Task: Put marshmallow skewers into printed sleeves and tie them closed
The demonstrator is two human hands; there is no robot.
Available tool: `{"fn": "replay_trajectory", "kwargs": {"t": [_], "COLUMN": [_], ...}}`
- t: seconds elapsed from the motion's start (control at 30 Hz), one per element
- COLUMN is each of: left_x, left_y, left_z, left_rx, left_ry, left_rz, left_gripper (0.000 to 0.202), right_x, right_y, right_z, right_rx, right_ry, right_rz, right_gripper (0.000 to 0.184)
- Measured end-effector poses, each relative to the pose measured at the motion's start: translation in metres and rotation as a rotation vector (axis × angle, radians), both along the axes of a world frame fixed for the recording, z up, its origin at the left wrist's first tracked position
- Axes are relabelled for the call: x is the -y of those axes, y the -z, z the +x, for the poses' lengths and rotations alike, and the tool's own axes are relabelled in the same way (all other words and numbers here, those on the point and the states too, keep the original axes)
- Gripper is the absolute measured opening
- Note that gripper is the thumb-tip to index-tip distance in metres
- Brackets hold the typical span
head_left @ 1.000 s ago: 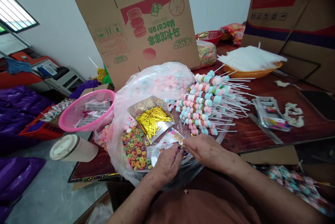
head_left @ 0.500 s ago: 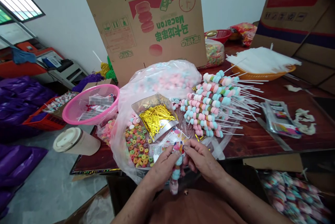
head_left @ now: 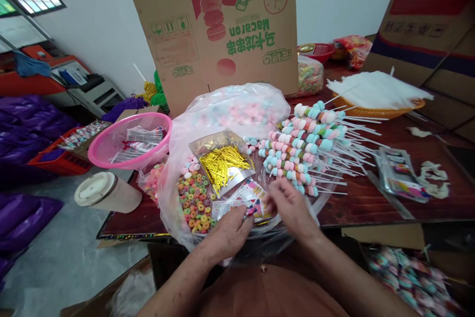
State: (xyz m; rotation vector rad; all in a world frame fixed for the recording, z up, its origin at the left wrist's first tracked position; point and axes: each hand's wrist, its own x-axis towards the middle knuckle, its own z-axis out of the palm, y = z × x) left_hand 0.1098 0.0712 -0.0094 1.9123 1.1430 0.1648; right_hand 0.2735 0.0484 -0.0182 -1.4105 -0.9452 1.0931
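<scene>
My left hand (head_left: 230,230) is closed around a bagged marshmallow skewer. Most of the skewer is hidden by the hand; only its printed wrapper tip (head_left: 253,208) pokes out past the thumb. Just to the right, my right hand (head_left: 293,208) is raised with its fingers bent together, and whatever they may pinch is too small to see. Printed clear bags (head_left: 250,191) lie below and behind both hands. Beyond them an opened silver pouch (head_left: 217,140) holds gold twist ties (head_left: 222,164). Several unwrapped marshmallow skewers (head_left: 297,151) are piled to the right.
Fruit-coloured cereal rings (head_left: 193,198) lie left of the hands, before a large bag of marshmallows (head_left: 241,107). A pink basket (head_left: 168,131) and lidded cup (head_left: 118,197) stand left. White sticks (head_left: 378,88), flat packaging (head_left: 399,173) and a cardboard box (head_left: 222,25) surround the work area.
The hands have parted. The left moved slightly left and down with the skewer, now mostly covered; the right lifted off it, up and to the right. The view shifted slightly.
</scene>
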Motion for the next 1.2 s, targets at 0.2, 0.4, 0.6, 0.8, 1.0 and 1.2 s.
{"fn": "replay_trajectory", "kwargs": {"t": [0.2,0.4,0.6,0.8,1.0,1.2], "left_x": [-0.004,0.003,-0.002,-0.002,-0.002,-0.007], "left_y": [-0.004,-0.002,0.003,0.003,-0.006,-0.024], "left_z": [0.0,-0.001,-0.003,-0.009,-0.016,-0.009], "left_rx": [-0.1,-0.105,-0.024,-0.019,0.107,0.153], "left_ry": [0.026,0.115,0.071,0.062,-0.102,0.091], "left_rz": [0.083,0.034,0.011,-0.023,-0.41,-0.625], "left_gripper": [0.024,0.028,0.024,0.023,0.027,0.029], "right_x": [0.0,-0.008,-0.006,-0.018,-0.016,0.006], "right_y": [-0.007,-0.017,-0.018,-0.002,-0.012,-0.002], "right_z": [0.004,-0.002,-0.004,0.005,0.026,0.001], "right_rx": [0.969,1.206,1.254,1.504,1.496,1.453], "right_ry": [-0.245,-0.4,-0.544,-0.393,-0.31,-0.782], "right_rz": [0.506,0.669,0.576,0.564,0.738,0.955], "right_gripper": [0.011,0.013,0.014,0.015,0.024,0.028]}}
